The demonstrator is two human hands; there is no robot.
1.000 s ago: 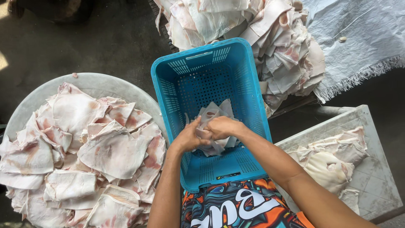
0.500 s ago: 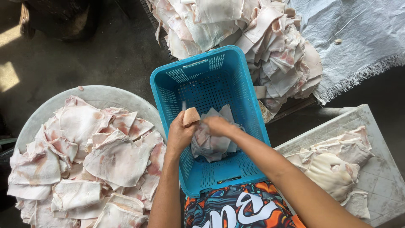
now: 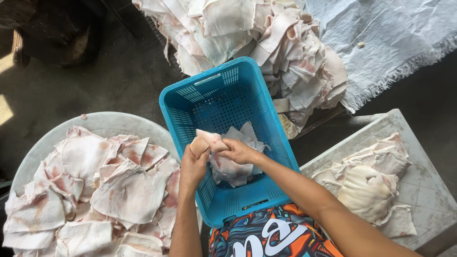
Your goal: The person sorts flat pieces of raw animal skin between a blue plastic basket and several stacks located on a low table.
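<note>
A blue plastic basket (image 3: 223,90) stands tilted in front of me with a few pale pinkish skin pieces (image 3: 235,166) lying in its bottom. Over the basket's left side, my left hand (image 3: 193,166) and my right hand (image 3: 238,151) both grip one pale skin piece (image 3: 209,140), folded between them. The left hand pinches its left end, the right hand covers its right end.
A round white tub (image 3: 102,121) at the left is heaped with flat skin pieces (image 3: 109,190). A large pile of the same pieces (image 3: 266,43) lies behind the basket. A white board (image 3: 419,176) at the right carries a few more. A white woven sheet (image 3: 395,33) lies at the back right.
My hands have lifted from the basket's bottom toward its left side, bringing one skin piece up from the pile and holding it between them.
</note>
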